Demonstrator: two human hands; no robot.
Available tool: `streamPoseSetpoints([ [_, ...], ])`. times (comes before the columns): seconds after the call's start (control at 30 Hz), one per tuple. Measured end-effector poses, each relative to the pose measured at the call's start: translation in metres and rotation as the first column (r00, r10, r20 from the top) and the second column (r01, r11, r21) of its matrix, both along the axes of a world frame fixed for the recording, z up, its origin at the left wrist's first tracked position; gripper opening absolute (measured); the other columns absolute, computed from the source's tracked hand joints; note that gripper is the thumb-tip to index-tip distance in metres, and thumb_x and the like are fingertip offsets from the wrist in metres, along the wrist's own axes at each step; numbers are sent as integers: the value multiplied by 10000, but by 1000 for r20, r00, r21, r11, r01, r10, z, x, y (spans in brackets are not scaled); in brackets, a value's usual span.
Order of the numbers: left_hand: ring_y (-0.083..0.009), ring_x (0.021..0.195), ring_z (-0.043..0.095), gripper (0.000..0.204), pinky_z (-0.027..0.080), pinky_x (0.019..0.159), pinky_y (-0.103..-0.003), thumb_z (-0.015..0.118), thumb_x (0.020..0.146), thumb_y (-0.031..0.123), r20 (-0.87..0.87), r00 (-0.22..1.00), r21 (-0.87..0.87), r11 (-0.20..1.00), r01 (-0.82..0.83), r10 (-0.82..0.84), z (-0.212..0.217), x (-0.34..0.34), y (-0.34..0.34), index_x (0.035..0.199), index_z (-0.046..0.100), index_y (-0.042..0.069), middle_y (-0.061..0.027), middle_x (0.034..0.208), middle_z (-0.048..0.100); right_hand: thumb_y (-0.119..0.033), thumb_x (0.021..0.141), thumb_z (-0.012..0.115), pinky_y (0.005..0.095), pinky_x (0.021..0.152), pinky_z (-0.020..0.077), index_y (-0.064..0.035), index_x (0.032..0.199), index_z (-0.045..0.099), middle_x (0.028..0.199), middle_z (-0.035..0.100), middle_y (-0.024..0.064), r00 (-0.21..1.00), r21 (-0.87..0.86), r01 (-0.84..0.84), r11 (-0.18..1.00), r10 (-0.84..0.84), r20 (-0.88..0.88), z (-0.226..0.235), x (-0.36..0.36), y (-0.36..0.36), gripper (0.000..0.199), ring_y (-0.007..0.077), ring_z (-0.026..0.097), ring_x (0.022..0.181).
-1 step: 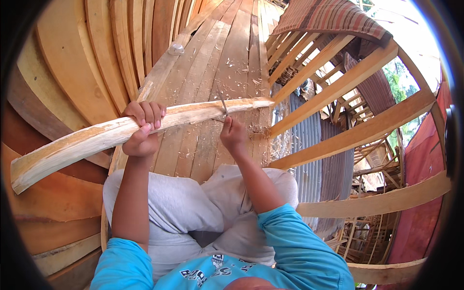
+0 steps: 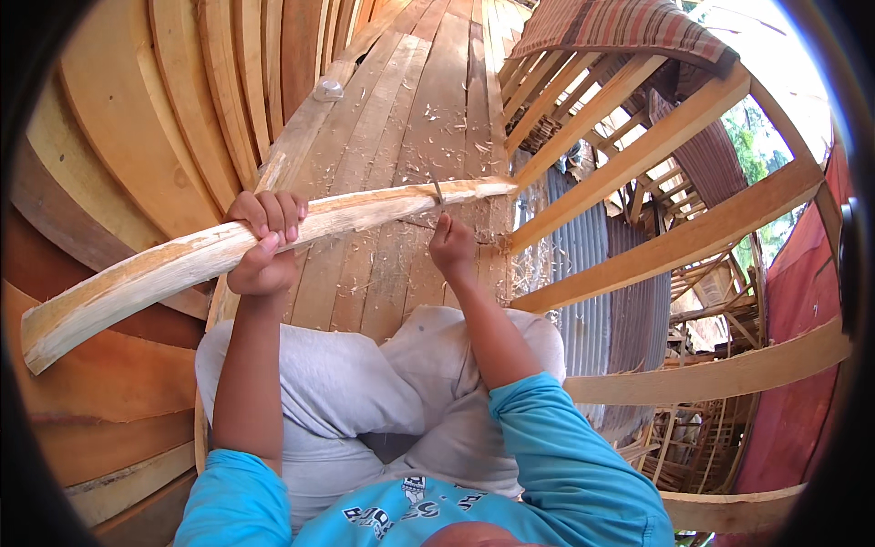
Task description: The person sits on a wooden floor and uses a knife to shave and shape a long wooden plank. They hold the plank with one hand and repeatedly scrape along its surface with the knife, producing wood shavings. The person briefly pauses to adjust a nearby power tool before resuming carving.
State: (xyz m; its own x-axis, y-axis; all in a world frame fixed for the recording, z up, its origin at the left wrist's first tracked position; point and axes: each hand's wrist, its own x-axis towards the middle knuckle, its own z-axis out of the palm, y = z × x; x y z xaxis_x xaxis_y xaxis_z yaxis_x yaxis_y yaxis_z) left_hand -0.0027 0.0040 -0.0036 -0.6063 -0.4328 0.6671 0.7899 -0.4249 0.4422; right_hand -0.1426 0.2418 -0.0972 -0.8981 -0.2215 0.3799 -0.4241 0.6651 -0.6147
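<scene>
Pale, freshly stripped wood fills our grip: our left hand (image 2: 264, 244) is clenched around the long curved pale wooden pole (image 2: 246, 244), fingers wrapped over its top, holding it level across our lap. Our right hand (image 2: 453, 246) is closed on a small dark-bladed knife (image 2: 437, 193), whose blade stands up against the underside of the pole just at twelve o'clock from the fist. The pole runs from eight o'clock, where its thick cut end sits near the left rim, to its tapered tip (image 2: 497, 187) at about two o'clock from our right hand.

Nothing shows a change between the two looks we have; both hands sit where they did, so we judge the shaving at the thin end to be under way, blade on wood.

Outward from there, thin wood shavings (image 2: 437, 118) lie scattered on the brown plank floor (image 2: 401, 137) at twelve o'clock. Our grey trousers (image 2: 365, 383) and bright blue sleeves (image 2: 565, 456) are at six o'clock. Curved wooden boards (image 2: 128, 118) lean at ten o'clock, and a slatted wooden railing (image 2: 656, 137) runs at three o'clock, with corrugated metal sheeting (image 2: 583, 273) below it.
</scene>
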Motion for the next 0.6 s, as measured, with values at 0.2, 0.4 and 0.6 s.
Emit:
streamPoseSetpoints([
  [0.2, -136, 658, 433, 224, 374, 796, -351, 602, 664, 125, 7, 1000, 19, 1000, -9, 9, 1, 2, 0, 762, 402, 151, 7, 661, 412, -321, 1000, 452, 554, 600, 450, 20, 762, 617, 661, 606, 259, 986, -155, 116, 981, -95, 136, -3, 9, -18, 447, 476, 608, 656],
  [0.4, -128, 660, 430, 216, 368, 799, -347, 595, 667, 129, 19, 1000, -14, 1000, 16, -16, 7, 0, 6, 764, 404, 157, 14, 660, 420, -307, 1036, 413, 485, 524, 370, 29, 759, 565, 586, 514, 248, 999, -140, 16, 990, -20, -28, -9, -23, 12, 460, 432, 509, 531],
  [0.6, -124, 665, 430, 212, 364, 801, -346, 594, 669, 131, 41, 999, -41, 999, -13, 14, 1, 7, -6, 765, 407, 159, 16, 661, 420, -305, 1006, 423, 554, 645, 459, 16, 833, 616, 735, 623, 269, 991, -9, 12, 1000, -11, 132, 23, 21, -23, 413, 485, 607, 723],
])
